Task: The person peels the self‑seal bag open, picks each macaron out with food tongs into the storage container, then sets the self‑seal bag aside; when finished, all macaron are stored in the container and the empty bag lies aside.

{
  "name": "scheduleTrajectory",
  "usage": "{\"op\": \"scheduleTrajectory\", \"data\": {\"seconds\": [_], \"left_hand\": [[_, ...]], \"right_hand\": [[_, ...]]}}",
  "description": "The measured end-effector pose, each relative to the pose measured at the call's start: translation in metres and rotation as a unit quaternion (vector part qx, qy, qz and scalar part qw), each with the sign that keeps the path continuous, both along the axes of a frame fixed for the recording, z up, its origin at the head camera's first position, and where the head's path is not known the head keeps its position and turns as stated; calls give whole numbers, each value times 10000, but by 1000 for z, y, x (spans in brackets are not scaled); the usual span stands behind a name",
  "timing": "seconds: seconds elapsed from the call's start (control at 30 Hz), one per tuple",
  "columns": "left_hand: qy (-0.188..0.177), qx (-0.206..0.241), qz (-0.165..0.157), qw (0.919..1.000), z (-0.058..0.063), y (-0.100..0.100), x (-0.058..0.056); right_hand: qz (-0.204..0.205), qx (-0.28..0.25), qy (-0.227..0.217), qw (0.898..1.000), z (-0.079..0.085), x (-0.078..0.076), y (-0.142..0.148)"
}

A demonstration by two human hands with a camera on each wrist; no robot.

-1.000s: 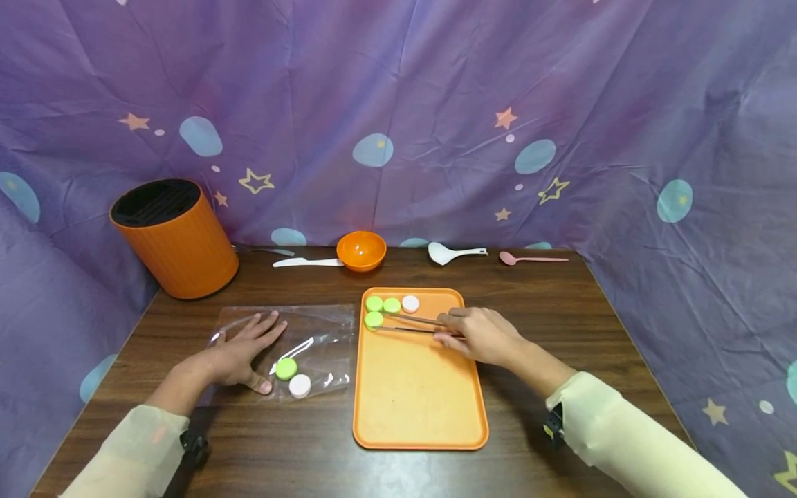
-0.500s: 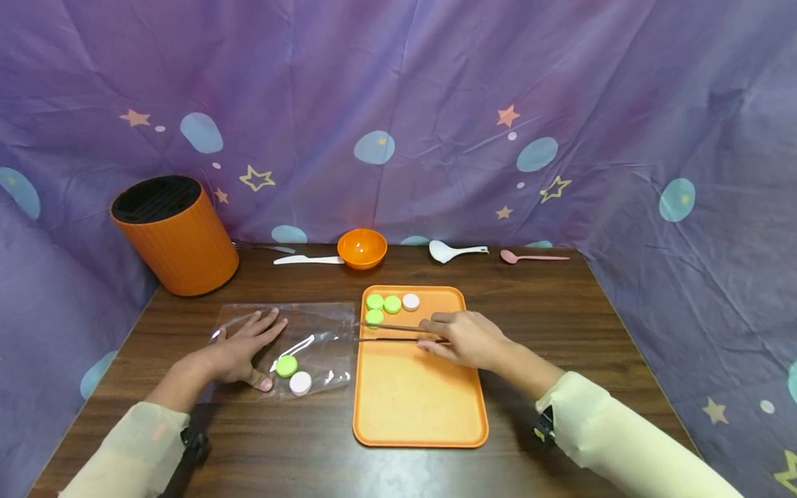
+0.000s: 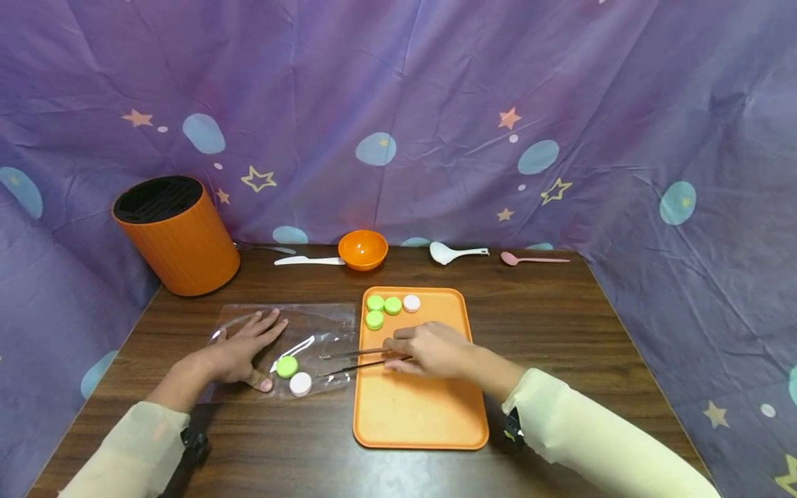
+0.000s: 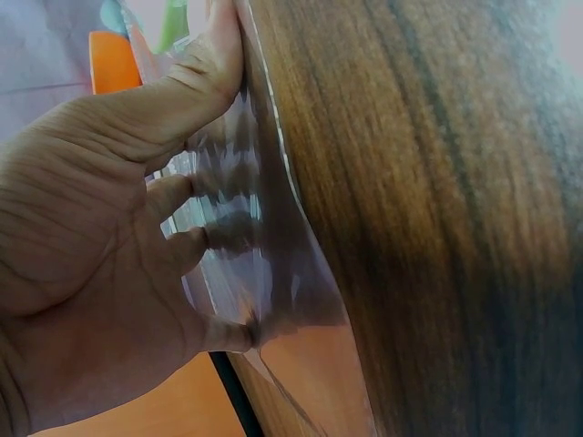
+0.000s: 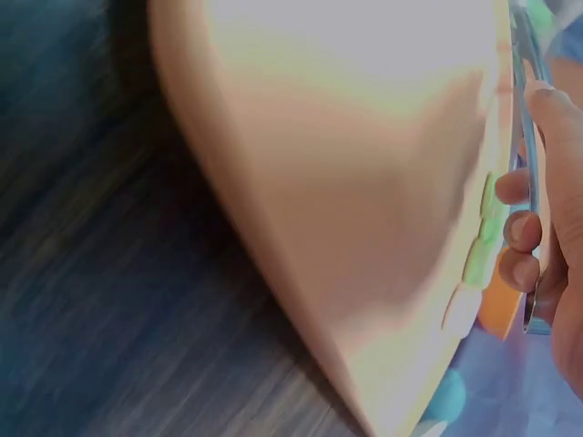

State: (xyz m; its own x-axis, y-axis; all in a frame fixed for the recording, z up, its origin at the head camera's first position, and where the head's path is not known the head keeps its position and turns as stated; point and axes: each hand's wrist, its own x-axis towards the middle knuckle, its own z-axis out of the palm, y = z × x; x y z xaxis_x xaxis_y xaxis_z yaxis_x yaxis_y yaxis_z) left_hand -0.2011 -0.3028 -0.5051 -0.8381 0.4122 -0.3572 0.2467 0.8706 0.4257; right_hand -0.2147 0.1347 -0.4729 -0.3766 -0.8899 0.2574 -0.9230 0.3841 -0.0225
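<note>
My left hand (image 3: 239, 354) lies with spread fingers on a clear plastic bag (image 3: 330, 321), seen flat on the table in the head view. In or on the bag, right of the thumb, are a round green piece (image 3: 287, 366) and a round white one (image 3: 301, 384); which, I cannot tell. My right hand (image 3: 429, 351), over the orange tray (image 3: 417, 415), holds long metal tweezers (image 3: 358, 353). Their tips stand apart over the bag's right part, with nothing between them. At the tray's far left corner sit several green pieces (image 3: 375, 319) and one white piece (image 3: 411, 303).
Behind the tray stand an orange bowl (image 3: 363, 250), a white knife (image 3: 308, 261), a white ladle (image 3: 457, 253) and a pink spoon (image 3: 535, 259). An orange knife block (image 3: 180, 238) is at the back left. A purple curtain (image 3: 436, 90) hangs behind the table.
My right hand has moved left and nearer with the tweezers, from beside the tray's green pieces to over the bag. The left hand has stayed put.
</note>
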Motion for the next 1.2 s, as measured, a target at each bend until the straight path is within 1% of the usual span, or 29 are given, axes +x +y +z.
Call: {"op": "scheduleTrajectory", "data": {"seconds": [0.13,0.27,0.37,0.57,0.6,0.67,0.73,0.8,0.93,1.0,1.1,1.2], "left_hand": [[-69,9,-8,10000,-2,-2,-2],[-65,-19,-9,10000,4,1,2],[-110,1,49,9999,16,8,8],[-241,12,35,9997,44,23,18],[-239,3,30,9997,47,24,20],[-249,-12,63,9997,49,25,21],[-240,9,77,9997,45,24,19],[-184,53,22,9998,35,18,15],[-185,99,47,9998,13,6,5],[-138,97,4,9999,4,2,1],[-133,88,17,9999,-5,-2,-2],[-125,72,11,9999,-9,-5,-4]], "right_hand": [[140,237,-208,9994,1,3,-8],[246,394,-307,9984,0,3,-12],[290,431,-297,9982,-2,2,-16],[333,403,-351,9980,-3,2,-22],[350,395,-341,9980,-3,3,-22],[400,352,-295,9981,-3,3,-23],[436,314,-233,9983,-3,4,-22],[453,273,-163,9985,-3,4,-21],[467,203,-79,9987,-2,4,-18],[457,167,-48,9988,-1,4,-16],[437,60,-13,9990,2,3,-12],[394,-40,2,9992,5,2,-7]]}}
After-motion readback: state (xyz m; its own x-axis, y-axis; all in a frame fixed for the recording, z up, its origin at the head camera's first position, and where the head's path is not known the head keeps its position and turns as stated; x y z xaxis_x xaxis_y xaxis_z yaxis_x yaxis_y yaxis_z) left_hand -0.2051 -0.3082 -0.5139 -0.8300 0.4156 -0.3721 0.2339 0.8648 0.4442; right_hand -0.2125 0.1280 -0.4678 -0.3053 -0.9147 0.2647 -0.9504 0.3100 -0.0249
